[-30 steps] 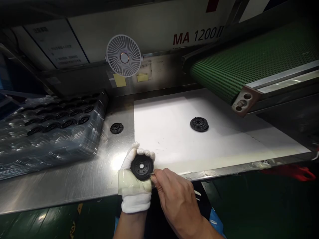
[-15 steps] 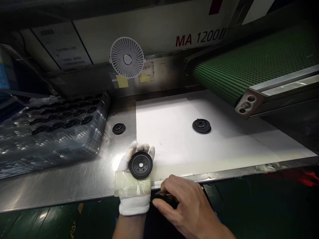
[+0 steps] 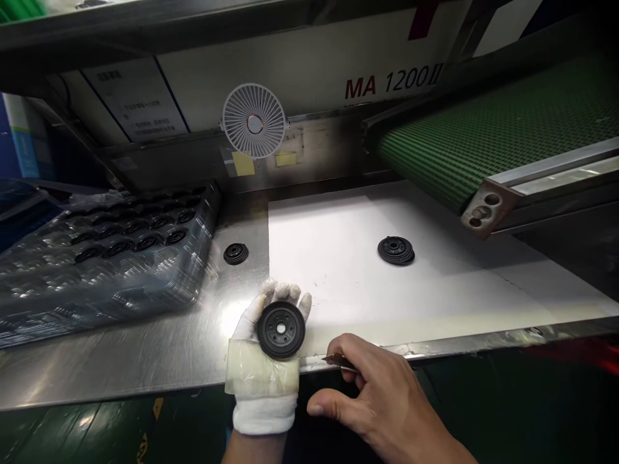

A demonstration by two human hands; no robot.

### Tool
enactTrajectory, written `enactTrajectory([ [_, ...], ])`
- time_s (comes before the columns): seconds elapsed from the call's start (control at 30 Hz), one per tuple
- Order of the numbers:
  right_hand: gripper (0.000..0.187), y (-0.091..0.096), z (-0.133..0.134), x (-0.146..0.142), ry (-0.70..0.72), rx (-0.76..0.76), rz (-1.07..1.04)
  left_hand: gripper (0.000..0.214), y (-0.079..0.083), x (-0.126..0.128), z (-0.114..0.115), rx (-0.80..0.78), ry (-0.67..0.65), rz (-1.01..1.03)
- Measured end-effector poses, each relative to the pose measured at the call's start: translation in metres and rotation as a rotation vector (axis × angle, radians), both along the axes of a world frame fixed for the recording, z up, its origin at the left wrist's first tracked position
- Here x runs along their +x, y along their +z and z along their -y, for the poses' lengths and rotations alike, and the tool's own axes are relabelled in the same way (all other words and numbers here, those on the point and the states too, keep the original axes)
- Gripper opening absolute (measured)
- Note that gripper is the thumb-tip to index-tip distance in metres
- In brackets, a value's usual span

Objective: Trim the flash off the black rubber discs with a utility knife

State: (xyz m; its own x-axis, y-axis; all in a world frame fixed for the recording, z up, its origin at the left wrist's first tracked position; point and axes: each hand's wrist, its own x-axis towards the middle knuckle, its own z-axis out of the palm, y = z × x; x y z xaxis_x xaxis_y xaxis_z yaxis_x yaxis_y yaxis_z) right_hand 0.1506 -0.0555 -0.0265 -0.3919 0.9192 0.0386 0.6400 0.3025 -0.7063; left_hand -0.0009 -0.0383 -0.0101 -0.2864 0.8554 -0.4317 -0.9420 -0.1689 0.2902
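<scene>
Our bench [image 3: 120, 348] carries a white sheet [image 3: 329, 270], with clear trays [image 3: 178, 277] to its left and a green conveyor belt [image 3: 474, 148] over its far right part. By the sheet's near left corner, our gloved left hand [image 3: 265, 370] is open, palm up, under a black disc [image 3: 280, 341]. Apart from it, by the sheet's near edge, our bare right hand [image 3: 374, 380] has fingers curled round a small blade [image 3: 338, 361], thumb spread away.

Black round disc [image 3: 290, 339]: concentric rings. White cloth glove [image 3: 247, 326]. Green conveyor belt [image 3: 503, 138]: fine mesh pattern. White round fan [image 3: 254, 122]: radial lines.
</scene>
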Motion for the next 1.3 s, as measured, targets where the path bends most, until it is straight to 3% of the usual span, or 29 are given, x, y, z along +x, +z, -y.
enactTrajectory([
  [0.13,0.024,-0.002,-0.003,0.008,-0.013,0.028,-0.081,0.025,0.001,-0.001,0.001,0.009,-0.039,0.041],
  [0.27,0.038,-0.008,-0.01,0.021,0.013,0.051,-0.201,0.025,0.009,0.001,0.003,-0.02,-0.05,0.061],
  [0.43,0.036,-0.007,-0.016,0.042,-0.164,-0.021,-0.445,0.023,0.024,0.009,0.005,-0.139,-0.034,0.044],
  [0.57,0.033,0.004,-0.018,0.056,-0.299,-0.239,-0.766,0.025,0.027,0.01,0.008,-0.058,-0.14,0.029],
  [0.73,0.059,0.014,-0.018,0.061,-0.209,-0.51,-1.075,0.03,0.021,0.003,0.014,0.098,-0.25,0.038],
  [0.83,0.066,0.016,-0.015,0.055,-0.208,-0.46,-1.116,0.031,0.021,0.003,0.017,0.089,-0.282,0.011],
  [0.93,0.039,0.019,-0.012,0.045,-0.265,-0.385,-1.117,0.024,0.026,0.004,0.02,-0.049,-0.321,-0.008],
  [1.0,0.03,0.024,-0.013,0.04,-0.263,-0.405,-1.082,0.025,0.029,0.004,0.022,-0.149,-0.35,-0.023],
  [1.17,0.026,0.036,-0.027,0.036,-0.02,-0.524,-0.967,0.038,0.025,0.003,0.028,-0.174,-0.416,-0.135],
  [1.3,0.024,0.036,-0.037,0.032,0.078,-0.479,-0.801,0.037,0.018,0.004,0.033,-0.08,-0.433,-0.265],
])
